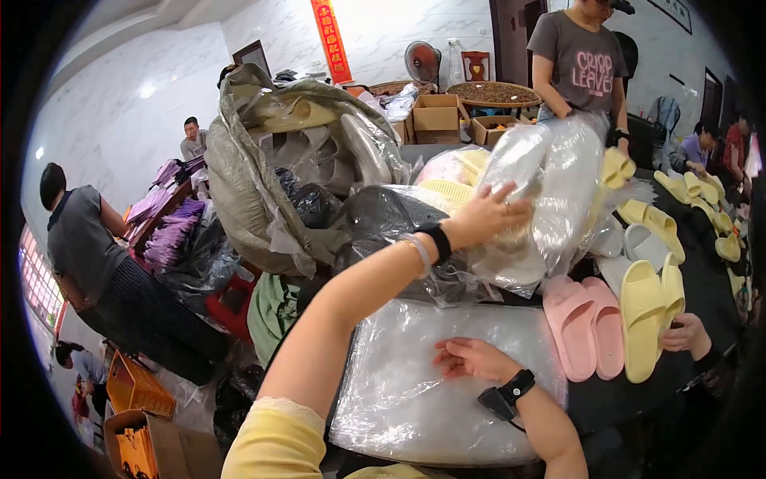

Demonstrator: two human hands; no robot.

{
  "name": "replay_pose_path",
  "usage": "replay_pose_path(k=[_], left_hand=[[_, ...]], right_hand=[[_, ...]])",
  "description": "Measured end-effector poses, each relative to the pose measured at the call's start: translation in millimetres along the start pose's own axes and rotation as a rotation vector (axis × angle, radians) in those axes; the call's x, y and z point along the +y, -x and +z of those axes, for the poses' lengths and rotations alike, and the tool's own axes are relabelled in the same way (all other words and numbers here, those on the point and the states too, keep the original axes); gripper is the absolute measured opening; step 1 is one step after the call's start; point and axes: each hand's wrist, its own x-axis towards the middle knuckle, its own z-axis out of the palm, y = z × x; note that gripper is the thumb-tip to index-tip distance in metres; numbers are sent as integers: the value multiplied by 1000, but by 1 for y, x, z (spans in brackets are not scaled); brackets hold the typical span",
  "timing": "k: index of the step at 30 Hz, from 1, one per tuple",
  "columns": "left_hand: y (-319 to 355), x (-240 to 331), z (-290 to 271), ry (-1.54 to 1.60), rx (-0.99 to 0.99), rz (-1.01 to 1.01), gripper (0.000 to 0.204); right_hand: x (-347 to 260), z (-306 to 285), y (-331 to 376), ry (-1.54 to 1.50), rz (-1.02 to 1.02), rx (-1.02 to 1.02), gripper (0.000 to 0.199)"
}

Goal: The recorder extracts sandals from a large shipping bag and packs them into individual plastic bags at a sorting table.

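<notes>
My left hand (499,215) reaches across to a clear bag of pale slippers (550,184), its spread fingers against the plastic. That bag leans on a heap of bagged slippers, and its upper edge is blurred. My right hand (477,359), a dark device strapped at its wrist, hovers with loosely bent, parted fingers over a stack of flat clear plastic bags (399,399). Nothing shows in it. Right of the stack lie pink slippers (581,327) and yellow slippers (641,319). Another person's hand (688,335) touches the yellow pair's edge.
A large woven sack (247,184) with bagged slippers stands behind my left arm. Dark bagged goods (391,223) lie beside it. More yellow slippers (702,191) line the black table at right. A person (582,64) stands across the table; another (104,247) stands at left.
</notes>
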Motion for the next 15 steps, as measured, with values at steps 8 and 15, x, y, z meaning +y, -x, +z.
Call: replay_pose_path(k=[8, 15], left_hand=[[-18, 10, -25, 324, -14, 99, 77], [83, -78, -58, 397, 208, -404, 64]], right_hand=[[-6, 5, 9, 13, 0, 35, 34], [-5, 11, 2, 15, 6, 38, 33]])
